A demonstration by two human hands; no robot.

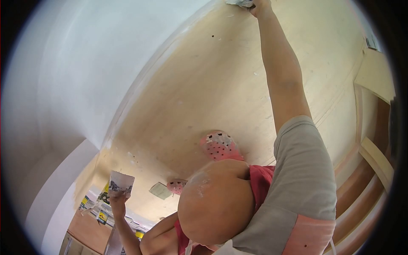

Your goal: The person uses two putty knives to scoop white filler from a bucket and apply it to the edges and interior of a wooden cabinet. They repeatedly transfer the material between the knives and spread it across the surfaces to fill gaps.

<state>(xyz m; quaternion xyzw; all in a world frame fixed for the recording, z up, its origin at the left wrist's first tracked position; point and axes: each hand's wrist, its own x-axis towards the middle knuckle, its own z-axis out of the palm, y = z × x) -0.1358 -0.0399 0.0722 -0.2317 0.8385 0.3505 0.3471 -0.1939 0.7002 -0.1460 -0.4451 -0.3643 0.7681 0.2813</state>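
Note:
My right arm reaches to the top of the view. There my right hand (pixel 261 7) is closed on a flat putty knife (pixel 240 3) coated in grey-white paste, partly cut off by the frame's edge. It is held close to the tan surface (pixel 191 85), near its border with the white wall (pixel 93 55). Low on the left, my left hand (pixel 118 205) grips a wide rectangular putty blade (pixel 122 182), upright, with dark grey smears across its lower half. My bent knee (pixel 216 199) has white smudges on it.
Pink perforated clogs (pixel 221 146) rest on the tan surface, beside a small flat greenish piece (pixel 159 191). Yellow-and-black labelled packages (pixel 102 216) lie at lower left, above a brown board (pixel 89 229). Curved-looking steps or slats (pixel 361 191) run down the right side.

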